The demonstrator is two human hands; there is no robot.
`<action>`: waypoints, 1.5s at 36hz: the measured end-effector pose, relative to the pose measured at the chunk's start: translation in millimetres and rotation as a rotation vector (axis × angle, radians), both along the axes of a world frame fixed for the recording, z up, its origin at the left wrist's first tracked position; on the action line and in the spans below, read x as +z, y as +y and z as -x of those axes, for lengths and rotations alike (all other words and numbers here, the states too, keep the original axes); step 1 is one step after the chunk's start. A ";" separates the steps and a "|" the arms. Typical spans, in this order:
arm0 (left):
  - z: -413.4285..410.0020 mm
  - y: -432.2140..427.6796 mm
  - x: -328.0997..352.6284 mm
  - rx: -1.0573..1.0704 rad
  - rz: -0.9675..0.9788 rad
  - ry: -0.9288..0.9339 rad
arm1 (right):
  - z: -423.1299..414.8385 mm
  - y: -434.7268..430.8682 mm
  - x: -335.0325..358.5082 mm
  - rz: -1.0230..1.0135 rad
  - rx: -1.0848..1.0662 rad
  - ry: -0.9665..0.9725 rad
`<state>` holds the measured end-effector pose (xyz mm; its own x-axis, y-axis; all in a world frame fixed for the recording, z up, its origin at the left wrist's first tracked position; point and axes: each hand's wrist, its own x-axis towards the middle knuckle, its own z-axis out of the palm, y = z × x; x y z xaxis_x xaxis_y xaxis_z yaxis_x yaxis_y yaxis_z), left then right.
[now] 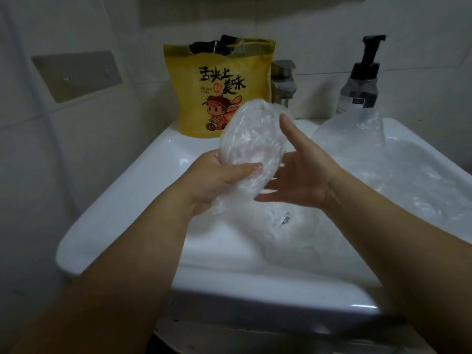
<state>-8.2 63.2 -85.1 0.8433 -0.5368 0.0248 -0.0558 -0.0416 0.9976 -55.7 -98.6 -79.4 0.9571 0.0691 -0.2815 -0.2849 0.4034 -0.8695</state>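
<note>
A clear plastic container wrapped in thin film [251, 139] is held tilted above a white sink [127, 200]. My left hand [219, 182] grips its lower end, thumb across the front. My right hand [298, 172] is against its right side with the fingers straight and spread and the thumb up along the edge. What the container holds cannot be made out.
A yellow printed bag [219, 85] with black items inside stands on the sink's back rim. A steel faucet [283, 83] is behind it, and a pump bottle [360, 80] at the back right. A crumpled clear plastic bag [370, 154] lies over the sink's right side. The drain [284, 221] is below my hands.
</note>
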 end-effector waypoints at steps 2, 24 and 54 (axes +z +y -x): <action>0.4 0.4 0.0 -0.012 -0.017 -0.012 | 0.6 5.5 1.0 -0.004 0.064 -0.058; 4.0 -3.6 -2.3 -0.156 -0.048 0.073 | -6.1 20.7 -16.5 0.167 0.286 -0.197; -13.0 -0.6 3.9 0.129 0.228 0.206 | -9.5 -5.9 4.4 0.199 -0.128 -0.241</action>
<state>4.8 62.6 -81.2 0.9037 -0.4258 -0.0455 0.1388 0.1907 0.9718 -46.1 -104.5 -75.0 0.9951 -0.0894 -0.0422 -0.0198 0.2382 -0.9710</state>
